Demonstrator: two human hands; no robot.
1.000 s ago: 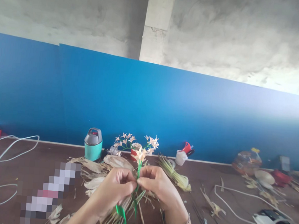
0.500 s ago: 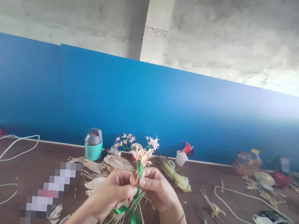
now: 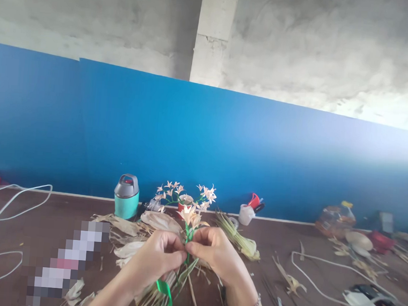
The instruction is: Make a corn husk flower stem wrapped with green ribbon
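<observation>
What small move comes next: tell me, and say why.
Probably wind the ribbon a turn around the stems with the right hand, the left hand steadying them: both hands' fingertips meet at the stems, just below the front flowers, and a length of ribbon hangs loose underneath.

Single head-worn camera, set above the near side of the counter (image 3: 79, 207), faces forward and down across it, with left hand (image 3: 158, 255) and right hand (image 3: 215, 255) close at lower centre, blue partition (image 3: 177, 136) farther off, and grey wall (image 3: 286, 46) behind, up to the top edge.
</observation>
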